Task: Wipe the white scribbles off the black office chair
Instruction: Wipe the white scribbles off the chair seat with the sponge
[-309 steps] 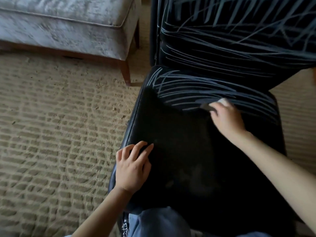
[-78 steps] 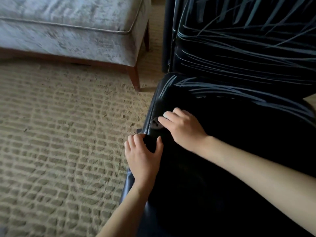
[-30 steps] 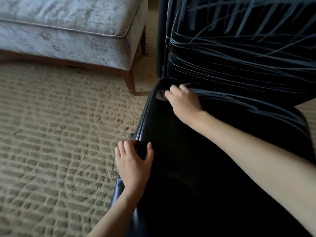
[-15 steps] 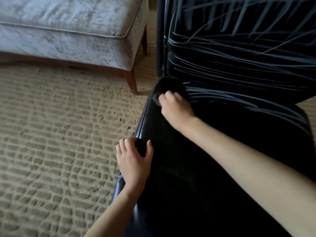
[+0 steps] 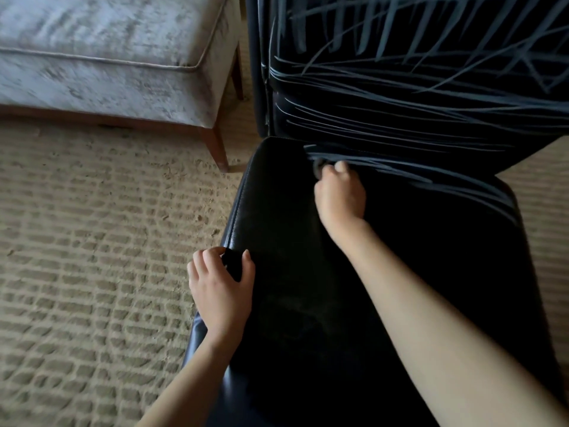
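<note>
Black chair (image 5: 308, 318), white scribbles (image 5: 385, 124) at back. Your right hand (image 5: 340, 198) pinches a wipe (image 5: 317, 165); your left hand (image 5: 220, 288) grips its edge.

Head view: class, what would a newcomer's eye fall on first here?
White scribbles streak the backrest and the rear seat strip of the black leather office chair. The right hand holds a small greyish wad against those lines at the seat's rear. The left hand grips the seat's left edge.
</note>
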Tool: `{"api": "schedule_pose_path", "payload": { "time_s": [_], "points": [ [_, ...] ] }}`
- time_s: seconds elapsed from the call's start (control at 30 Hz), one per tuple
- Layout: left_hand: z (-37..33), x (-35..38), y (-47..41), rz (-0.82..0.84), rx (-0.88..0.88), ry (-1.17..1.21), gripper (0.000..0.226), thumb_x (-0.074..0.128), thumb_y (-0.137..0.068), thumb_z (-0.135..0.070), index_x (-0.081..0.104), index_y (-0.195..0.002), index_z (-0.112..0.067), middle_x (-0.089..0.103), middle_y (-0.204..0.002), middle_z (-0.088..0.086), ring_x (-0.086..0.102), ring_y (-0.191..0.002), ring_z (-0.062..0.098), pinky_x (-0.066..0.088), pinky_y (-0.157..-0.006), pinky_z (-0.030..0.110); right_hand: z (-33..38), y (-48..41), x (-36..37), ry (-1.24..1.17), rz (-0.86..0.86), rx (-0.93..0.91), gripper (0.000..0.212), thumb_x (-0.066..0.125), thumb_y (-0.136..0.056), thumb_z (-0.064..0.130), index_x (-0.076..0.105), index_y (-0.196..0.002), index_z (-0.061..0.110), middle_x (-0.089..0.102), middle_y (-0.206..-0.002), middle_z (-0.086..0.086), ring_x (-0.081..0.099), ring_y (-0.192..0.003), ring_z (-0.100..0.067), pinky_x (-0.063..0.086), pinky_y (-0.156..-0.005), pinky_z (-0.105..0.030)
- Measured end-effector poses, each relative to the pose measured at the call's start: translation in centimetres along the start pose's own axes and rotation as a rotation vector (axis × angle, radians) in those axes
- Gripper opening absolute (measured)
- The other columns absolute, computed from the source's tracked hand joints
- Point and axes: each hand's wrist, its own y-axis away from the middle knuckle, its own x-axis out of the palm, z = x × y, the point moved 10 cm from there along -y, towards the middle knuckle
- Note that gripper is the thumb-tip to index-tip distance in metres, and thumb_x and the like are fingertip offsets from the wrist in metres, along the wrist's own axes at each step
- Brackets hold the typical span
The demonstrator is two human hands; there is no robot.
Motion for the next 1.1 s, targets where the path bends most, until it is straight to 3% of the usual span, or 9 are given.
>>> {"api": "schedule_pose_path", "payload": {
  "time_s": [0.17, 0.33, 0.4, 0.5, 0.6, 0.77, 0.9, 1.0, 1.1],
  "points": [
    [-0.2, -0.3, 0.0, -0.008, -0.007, 0.018, 0.044, 0.047, -0.083, -0.047, 0.054, -0.093, -0.004, 0.052, -0.090, 0.011, 0.044, -0.088, 0.024, 0.035, -0.080, 0.032, 5.1, 2.3, 0.0, 0.042, 0.078, -0.437, 0.017, 0.050, -0.088, 0.012, 0.058, -0.101, 0.005, 0.051, -0.108, -0.014, 0.049, -0.100, -0.035, 0.029, -0.064, -0.038],
    [-0.3, -0.3, -0.1, -0.008, -0.014, 0.027, 0.044, 0.046, -0.083, -0.047, 0.054, -0.093, -0.004, 0.053, -0.090, 0.011, 0.043, -0.088, 0.022, 0.036, -0.079, 0.033, -11.0, -2.3, -4.6, 0.108, -0.049, 0.056, 0.020, 0.052, -0.085, 0.011, 0.064, -0.099, 0.003, 0.053, -0.107, -0.019, 0.056, -0.095, -0.040, 0.045, -0.075, -0.042],
    [-0.2, -0.2, -0.1, 0.002, -0.022, 0.018, 0.045, 0.046, -0.083, -0.047, 0.054, -0.094, -0.004, 0.052, -0.090, 0.011, 0.043, -0.088, 0.023, 0.036, -0.079, 0.034, -11.2, -1.8, -4.6, 0.120, -0.069, 0.121, 0.021, 0.050, -0.087, 0.009, 0.063, -0.100, 0.001, 0.054, -0.109, -0.019, 0.055, -0.097, -0.039, 0.045, -0.078, -0.041],
    [-0.2, -0.3, 0.1, 0.001, -0.009, 0.009, 0.044, 0.046, -0.084, -0.045, 0.053, -0.094, -0.004, 0.052, -0.091, 0.012, 0.041, -0.089, 0.022, 0.034, -0.081, 0.033, -3.1, -0.2, -1.9, 0.029, -0.019, -0.032, 0.020, 0.051, -0.089, 0.018, 0.061, -0.100, 0.004, 0.053, -0.110, -0.014, 0.053, -0.099, -0.035, 0.042, -0.075, -0.039],
    [-0.2, -0.4, 0.1, -0.009, -0.001, 0.013, 0.043, 0.047, -0.084, -0.044, 0.054, -0.093, -0.003, 0.052, -0.089, 0.012, 0.040, -0.087, 0.021, 0.032, -0.080, 0.029, 6.3, 3.1, -0.1, -0.033, -0.033, -0.335, 0.021, 0.066, -0.080, 0.024, 0.065, -0.089, 0.005, 0.057, -0.092, -0.013, 0.055, -0.083, -0.034, 0.044, -0.060, -0.037],
    [-0.2, -0.5, 0.0, -0.006, -0.020, 0.024, 0.043, 0.045, -0.083, -0.045, 0.054, -0.094, -0.004, 0.052, -0.089, 0.010, 0.042, -0.087, 0.021, 0.032, -0.080, 0.027, 4.7, 3.8, -0.4, 0.036, -0.075, -0.571, 0.035, 0.068, -0.074, 0.005, 0.070, -0.108, 0.013, 0.060, -0.092, -0.012, 0.054, -0.077, -0.036, 0.045, -0.059, -0.039],
    [-0.1, -0.2, 0.0, 0.006, -0.033, 0.017, 0.044, 0.044, -0.083, -0.047, 0.054, -0.094, -0.005, 0.052, -0.090, 0.008, 0.043, -0.087, 0.020, 0.034, -0.079, 0.029, 2.2, -0.1, -1.1, 0.099, -0.068, -0.488, 0.044, 0.056, -0.077, -0.011, 0.067, -0.115, 0.008, 0.060, -0.104, -0.015, 0.054, -0.091, -0.038, 0.049, -0.072, -0.042],
    [-0.1, -0.2, 0.0, 0.006, -0.028, 0.011, 0.042, 0.045, -0.083, -0.046, 0.054, -0.094, -0.007, 0.052, -0.090, 0.006, 0.044, -0.086, 0.020, 0.037, -0.077, 0.032, 3.9, -4.0, -0.1, 0.137, 0.008, -0.370, 0.038, 0.042, -0.090, -0.004, 0.060, -0.121, 0.009, 0.053, -0.121, -0.012, 0.045, -0.110, -0.035, 0.042, -0.086, -0.044],
    [-0.1, -0.2, -0.1, 0.005, -0.029, 0.018, 0.041, 0.046, -0.083, -0.046, 0.054, -0.093, -0.007, 0.052, -0.089, 0.005, 0.044, -0.086, 0.019, 0.036, -0.077, 0.030, 5.1, -6.1, 0.2, 0.175, 0.042, -0.295, 0.031, 0.040, -0.092, 0.000, 0.061, -0.114, 0.008, 0.051, -0.121, -0.012, 0.044, -0.113, -0.034, 0.041, -0.085, -0.041]
  ]
}}
